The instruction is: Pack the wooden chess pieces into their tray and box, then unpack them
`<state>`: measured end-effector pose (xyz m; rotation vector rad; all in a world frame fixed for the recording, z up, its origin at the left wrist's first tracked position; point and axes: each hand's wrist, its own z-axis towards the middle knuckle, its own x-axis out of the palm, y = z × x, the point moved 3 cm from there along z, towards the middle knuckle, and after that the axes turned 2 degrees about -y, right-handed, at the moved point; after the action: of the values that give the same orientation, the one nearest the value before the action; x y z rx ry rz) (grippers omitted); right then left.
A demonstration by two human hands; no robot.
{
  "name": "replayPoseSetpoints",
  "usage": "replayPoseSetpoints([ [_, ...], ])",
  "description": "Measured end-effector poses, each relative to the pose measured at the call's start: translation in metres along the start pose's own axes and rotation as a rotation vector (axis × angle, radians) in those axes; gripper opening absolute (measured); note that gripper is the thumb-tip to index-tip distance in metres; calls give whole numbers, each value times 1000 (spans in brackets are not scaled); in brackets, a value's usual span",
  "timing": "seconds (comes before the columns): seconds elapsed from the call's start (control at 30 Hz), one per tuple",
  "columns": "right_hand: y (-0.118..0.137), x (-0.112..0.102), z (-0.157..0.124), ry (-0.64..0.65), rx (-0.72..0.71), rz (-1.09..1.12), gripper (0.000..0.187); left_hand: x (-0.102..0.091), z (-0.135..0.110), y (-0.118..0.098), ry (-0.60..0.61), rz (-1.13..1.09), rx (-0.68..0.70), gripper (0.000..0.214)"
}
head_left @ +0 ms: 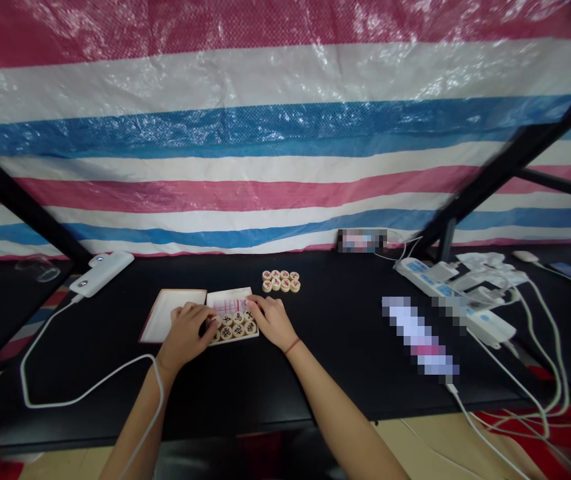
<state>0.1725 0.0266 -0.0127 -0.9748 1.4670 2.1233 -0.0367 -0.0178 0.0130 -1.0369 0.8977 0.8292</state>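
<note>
On black desk (335,380), left hand (188,333) curled by chess pieces (238,331) in box (225,292), right hand (274,323) at its right edge, can't tell grips tbh.

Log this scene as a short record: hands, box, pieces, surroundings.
left hand: fingers curled at left end of the filled half; grip unclear
right hand: fingers at right edge of the same half; grip unclear
box: open on the black table, left half white inside
box contents: black-marked round pieces, a pink-lined sheet behind them
outside box: red-marked round pieces, two rows of four visible, beyond the right hand
far left: white device with cable
right: white power strip, plugs and cables
</note>
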Motion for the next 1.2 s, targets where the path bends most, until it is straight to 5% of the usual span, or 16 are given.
replayPoseSetpoints([
  [0.5, -1, 1, -1, -11, 9, -19, 40, -5, 1, -9, -51, 30, 80, 20],
  [1.2, 1, 0, -2, -12, 4, -17, 37, 0, 6, -1, 87, -61, 96, 17],
])
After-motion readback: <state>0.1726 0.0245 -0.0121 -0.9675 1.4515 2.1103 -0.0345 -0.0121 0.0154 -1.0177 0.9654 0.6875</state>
